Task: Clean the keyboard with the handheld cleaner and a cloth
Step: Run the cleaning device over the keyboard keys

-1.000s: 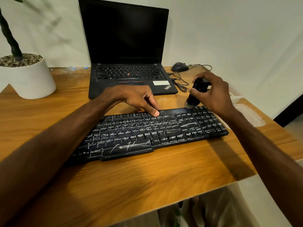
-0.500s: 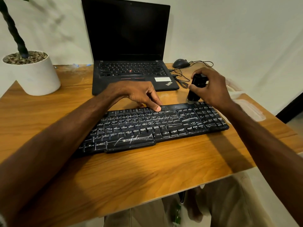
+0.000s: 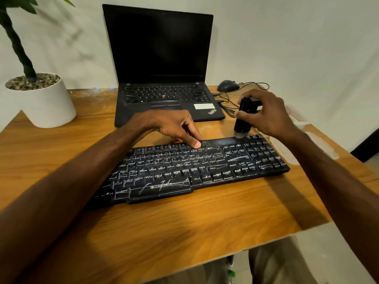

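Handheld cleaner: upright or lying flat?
Near upright, slightly tilted: right hand grips handheld cleaner near its top, lower end meeting the keyboard at its far edge.

Dim warm light, soft arm shadows on the table (image 3: 205,232), wide-angle bending at edges, slightly soft focus

R hand (image 3: 272,116) tips the handheld cleaner (image 3: 243,119) more upright vs 1 s ago. Its top end leans less toward the desk's (image 3: 205,232) right edge, and more of the black body shows below the fingers, down to the brush end at the keyboard's (image 3: 184,171) back edge. Head view also lifts and swings a bit left. The laptop lid (image 3: 158,42) now has wall above its top edge, the white pot (image 3: 47,103) is fully in frame, and plant leaves (image 3: 26,6) appear at top left.
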Action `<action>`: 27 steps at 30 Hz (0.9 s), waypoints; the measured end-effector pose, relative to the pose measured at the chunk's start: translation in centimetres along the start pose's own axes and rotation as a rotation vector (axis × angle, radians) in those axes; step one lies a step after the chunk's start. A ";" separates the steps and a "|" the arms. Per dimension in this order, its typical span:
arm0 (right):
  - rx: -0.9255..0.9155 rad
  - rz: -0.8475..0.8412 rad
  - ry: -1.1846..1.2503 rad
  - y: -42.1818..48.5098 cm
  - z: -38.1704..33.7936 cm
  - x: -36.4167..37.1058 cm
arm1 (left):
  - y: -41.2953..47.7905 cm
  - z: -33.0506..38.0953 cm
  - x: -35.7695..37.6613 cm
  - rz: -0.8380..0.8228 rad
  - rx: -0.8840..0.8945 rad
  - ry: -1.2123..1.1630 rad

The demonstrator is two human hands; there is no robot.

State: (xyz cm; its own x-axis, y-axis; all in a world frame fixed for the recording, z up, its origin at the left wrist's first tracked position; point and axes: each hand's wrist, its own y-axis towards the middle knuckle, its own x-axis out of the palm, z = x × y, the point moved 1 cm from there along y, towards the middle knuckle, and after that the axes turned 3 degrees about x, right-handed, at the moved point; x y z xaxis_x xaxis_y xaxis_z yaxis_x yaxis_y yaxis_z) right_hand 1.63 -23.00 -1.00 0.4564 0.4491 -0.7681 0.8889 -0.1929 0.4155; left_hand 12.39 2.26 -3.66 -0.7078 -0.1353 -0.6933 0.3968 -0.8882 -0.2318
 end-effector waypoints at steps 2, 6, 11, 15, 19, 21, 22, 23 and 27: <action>-0.005 -0.013 0.015 0.4 -0.3 -0.8 | 0.0 0.0 -0.1 -0.006 -0.001 -0.006; -0.044 -0.024 0.035 0.3 -1.0 -1.5 | 0.0 -0.2 -0.1 -0.008 0.017 -0.014; -0.012 -0.001 0.057 -0.5 0.1 -1.1 | 0.1 0.0 -0.1 -0.010 0.016 -0.016; -0.007 0.045 0.102 -0.9 0.6 -2.3 | 0.1 0.0 -0.1 -0.010 0.017 -0.008; 0.006 -0.005 0.118 -1.2 0.7 -1.6 | 0.0 -0.1 0.0 -0.010 0.013 -0.020; -0.015 0.034 0.100 -1.2 0.4 -0.9 | -0.1 -0.2 0.0 -0.013 0.014 -0.029; -0.023 0.053 0.103 -1.2 0.3 -0.9 | -0.1 -0.2 0.0 -0.013 0.015 -0.033; -0.029 0.070 0.104 -1.1 0.3 -1.1 | 0.0 -0.1 0.0 -0.010 0.015 -0.036; 0.026 0.064 0.173 -1.1 1.3 -2.4 | 0.1 -0.1 -0.1 -0.005 0.014 -0.032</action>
State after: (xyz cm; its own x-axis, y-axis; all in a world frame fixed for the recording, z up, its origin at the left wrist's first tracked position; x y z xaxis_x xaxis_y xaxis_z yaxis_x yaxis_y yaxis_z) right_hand -0.38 -25.01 -0.30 0.5007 0.5784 -0.6440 0.8599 -0.2476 0.4463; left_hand 12.61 2.20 -3.68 -0.7281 -0.1441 -0.6702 0.3848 -0.8950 -0.2256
